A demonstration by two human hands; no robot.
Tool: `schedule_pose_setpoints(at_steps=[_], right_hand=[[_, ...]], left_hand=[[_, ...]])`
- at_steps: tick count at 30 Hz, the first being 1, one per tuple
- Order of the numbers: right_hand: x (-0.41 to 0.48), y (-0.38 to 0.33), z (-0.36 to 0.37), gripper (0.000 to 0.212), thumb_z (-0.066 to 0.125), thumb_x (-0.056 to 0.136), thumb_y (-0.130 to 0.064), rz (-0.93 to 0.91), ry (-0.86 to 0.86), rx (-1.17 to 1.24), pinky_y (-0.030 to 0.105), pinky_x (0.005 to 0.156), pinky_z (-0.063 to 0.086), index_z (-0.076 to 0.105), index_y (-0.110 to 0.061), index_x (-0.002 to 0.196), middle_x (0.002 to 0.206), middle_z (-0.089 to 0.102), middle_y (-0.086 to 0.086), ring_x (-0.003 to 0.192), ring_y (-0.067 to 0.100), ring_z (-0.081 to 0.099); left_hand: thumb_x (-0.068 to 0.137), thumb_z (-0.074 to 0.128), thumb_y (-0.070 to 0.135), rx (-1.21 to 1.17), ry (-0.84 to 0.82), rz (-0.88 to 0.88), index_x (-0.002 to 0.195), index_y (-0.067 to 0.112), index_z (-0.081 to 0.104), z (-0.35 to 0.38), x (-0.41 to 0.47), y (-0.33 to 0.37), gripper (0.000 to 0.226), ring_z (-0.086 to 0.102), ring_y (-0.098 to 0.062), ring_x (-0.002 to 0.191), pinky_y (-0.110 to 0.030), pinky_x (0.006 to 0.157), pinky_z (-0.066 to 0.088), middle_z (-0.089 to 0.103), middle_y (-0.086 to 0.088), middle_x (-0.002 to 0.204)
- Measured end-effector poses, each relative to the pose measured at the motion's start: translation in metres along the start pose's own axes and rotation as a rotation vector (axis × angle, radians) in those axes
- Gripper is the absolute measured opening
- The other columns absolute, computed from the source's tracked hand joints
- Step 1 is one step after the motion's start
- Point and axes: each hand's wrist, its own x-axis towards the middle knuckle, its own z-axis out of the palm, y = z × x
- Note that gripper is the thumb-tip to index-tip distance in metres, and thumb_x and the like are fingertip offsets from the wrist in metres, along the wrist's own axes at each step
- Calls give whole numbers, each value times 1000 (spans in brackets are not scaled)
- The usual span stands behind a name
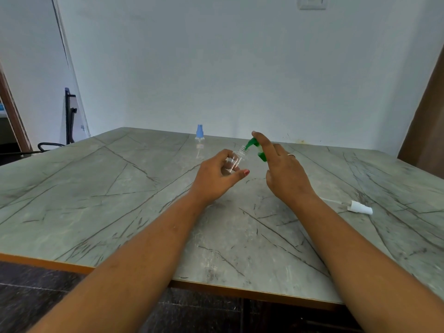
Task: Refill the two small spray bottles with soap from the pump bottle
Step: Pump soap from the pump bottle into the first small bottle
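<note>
My left hand (215, 180) grips a small clear spray bottle (236, 160) with no cap, tilted so its threaded neck points up and right. The neck sits right under the nozzle of the green pump bottle (252, 142). My right hand (286, 175) holds that pump bottle, with the index finger lying over the top of the pump head. Most of the pump bottle's body is hidden behind my right hand. A second small clear spray bottle (199, 140) with a blue spray cap stands upright farther back on the table.
A white spray head (359, 207) with its dip tube lies on the grey marble-pattern table (96, 200) to the right of my right forearm. The table's front edge has an orange trim. A wall runs behind the table, and a dark chair stands at far left.
</note>
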Motion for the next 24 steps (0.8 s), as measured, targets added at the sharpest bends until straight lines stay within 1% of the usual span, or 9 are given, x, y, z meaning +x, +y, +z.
schedule_pose_setpoints(at_steps=[4,8,11,14,16,18,20,22,24], right_hand=[[0,-1,-1,87,52,77,13,21,-6,-7,31,58,44,20,-27,148,115,54,14,71,18,43],[0,-1,-3,78,51,78,11,42,-7,-36,29,58,38,28,-23,145,113,55,14,72,19,43],[-1,-2,-4,77,50,79,10,42,-16,-53,28,57,38,27,-23,145,114,55,13,71,20,44],[-1,-4,-3,79,51,81,8,35,-25,-74,28,56,38,23,-24,147,115,54,12,71,19,44],[-1,-5,-3,82,52,81,8,17,-27,-82,29,54,39,18,-26,148,116,53,12,70,19,44],[-1,-7,-3,85,51,81,8,4,-29,-71,31,53,43,14,-27,149,116,53,12,69,19,46],[-1,-9,-5,85,52,80,8,4,-12,-32,31,52,44,15,-26,149,113,54,12,66,19,46],[1,-10,-7,86,56,80,6,24,29,41,27,52,43,17,-28,148,110,55,11,63,18,47],[3,-12,-9,87,61,80,1,41,79,162,20,54,41,16,-32,147,114,56,9,67,15,51]], left_hand=[[77,70,42,4,-6,-4,113,22,53,0,0,2,44,62,-16,85,-31,80,54,63,4,97],[76,71,42,12,-29,5,110,23,55,0,-3,3,42,62,-13,83,-29,78,54,66,2,97],[76,71,42,5,-53,-13,111,21,54,0,-4,2,44,64,-15,84,-30,79,55,66,1,97],[76,71,42,9,-64,-29,111,21,53,1,-4,3,45,64,-14,84,-29,77,55,66,1,98],[76,71,43,0,-59,-39,109,23,51,1,-4,3,44,64,-12,81,-25,73,55,65,4,96],[75,71,44,-6,-53,-41,107,25,49,1,-4,4,43,64,-10,79,-17,68,52,64,5,96],[75,70,46,-2,-39,-23,106,27,47,1,-3,7,43,63,-7,77,-11,65,49,64,6,97],[73,70,49,-14,7,22,107,29,46,1,-2,13,46,64,-7,75,-14,67,52,66,4,97],[70,68,55,-61,81,91,110,29,49,2,-3,21,51,65,-8,72,-22,68,56,68,4,93]])
